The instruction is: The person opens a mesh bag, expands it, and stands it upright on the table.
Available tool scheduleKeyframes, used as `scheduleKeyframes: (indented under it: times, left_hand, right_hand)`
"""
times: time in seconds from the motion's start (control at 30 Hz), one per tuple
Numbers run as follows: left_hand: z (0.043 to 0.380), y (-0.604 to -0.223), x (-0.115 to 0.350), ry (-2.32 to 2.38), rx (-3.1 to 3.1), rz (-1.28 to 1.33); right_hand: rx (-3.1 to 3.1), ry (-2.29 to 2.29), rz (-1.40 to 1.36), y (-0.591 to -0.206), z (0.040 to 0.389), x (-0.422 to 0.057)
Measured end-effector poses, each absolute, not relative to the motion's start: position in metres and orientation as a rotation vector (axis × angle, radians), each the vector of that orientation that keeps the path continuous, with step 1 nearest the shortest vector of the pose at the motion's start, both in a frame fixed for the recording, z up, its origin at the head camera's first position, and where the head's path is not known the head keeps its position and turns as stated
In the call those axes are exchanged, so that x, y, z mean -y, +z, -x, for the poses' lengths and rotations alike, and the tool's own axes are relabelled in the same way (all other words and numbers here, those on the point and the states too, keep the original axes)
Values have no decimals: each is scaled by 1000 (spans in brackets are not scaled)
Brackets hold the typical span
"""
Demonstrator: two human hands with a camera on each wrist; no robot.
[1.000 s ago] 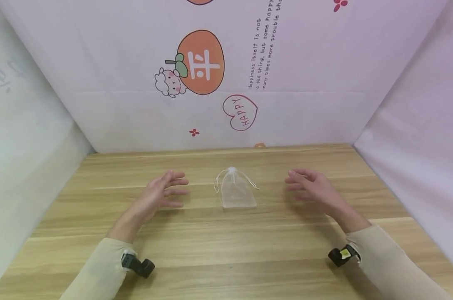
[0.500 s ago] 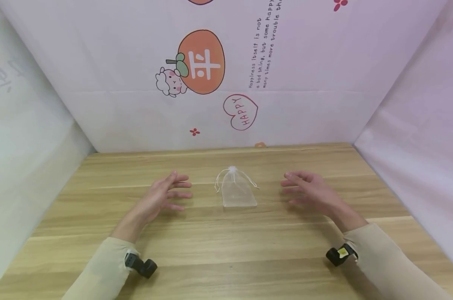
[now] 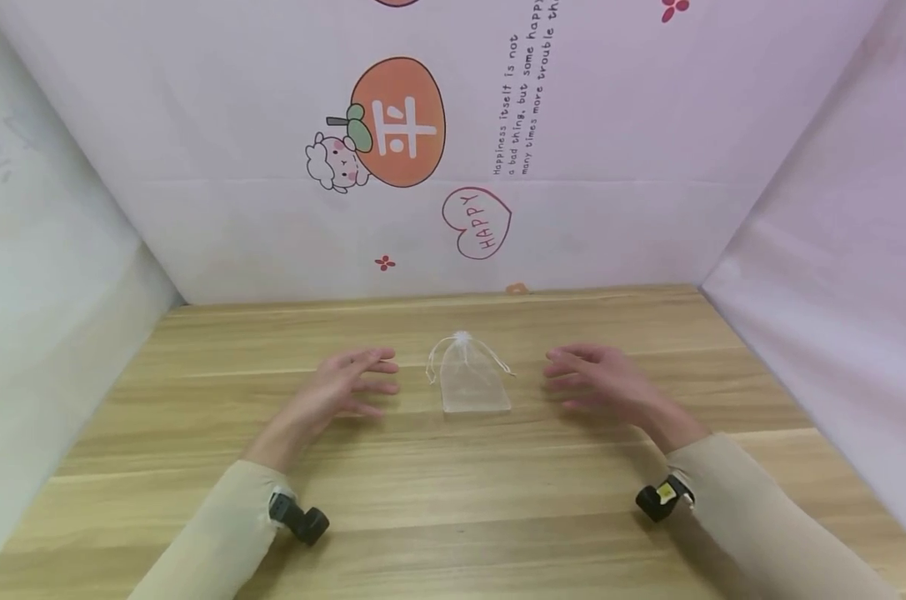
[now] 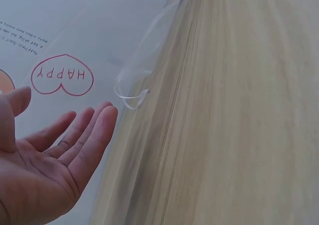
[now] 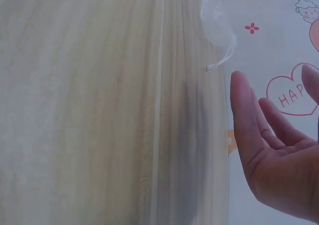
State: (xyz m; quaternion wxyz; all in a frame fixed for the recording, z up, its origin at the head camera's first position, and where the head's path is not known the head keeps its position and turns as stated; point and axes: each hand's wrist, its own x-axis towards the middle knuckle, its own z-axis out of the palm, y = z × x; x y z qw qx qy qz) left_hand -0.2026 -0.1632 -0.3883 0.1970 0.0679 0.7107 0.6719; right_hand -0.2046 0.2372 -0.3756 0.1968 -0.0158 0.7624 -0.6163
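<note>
A small sheer white drawstring pouch (image 3: 475, 383) lies flat on the wooden table, its gathered neck toward the back wall and a cord loop spread to each side. To its left, my left hand (image 3: 340, 385) hovers with fingers spread and relaxed, holding nothing. On the other side my right hand (image 3: 603, 382) faces it, fingers loosely bent and also holding nothing. Neither hand touches the pouch. In the left wrist view the pouch (image 4: 144, 50) appears beyond the fingertips; the right wrist view shows part of the pouch (image 5: 217, 23) past my fingers.
The wood-grain table (image 3: 453, 500) stretches toward me. A white printed sheet (image 3: 610, 167) stands upright behind it, and white side sheets (image 3: 47, 292) close in the left and right. Each sleeve carries a small black wrist camera (image 3: 298, 518).
Both hands have moved inward, closer to the pouch from either side. The pouch has stayed in place on the table; the head view has shifted very slightly.
</note>
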Motion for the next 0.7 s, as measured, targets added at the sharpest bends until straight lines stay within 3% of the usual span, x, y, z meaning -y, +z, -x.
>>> scheduleKeyframes:
  times: [0.7]
  left_hand:
    - [231, -390, 117, 1750, -2037, -135]
  right_hand:
    - [-2053, -1719, 60, -388, 237, -208]
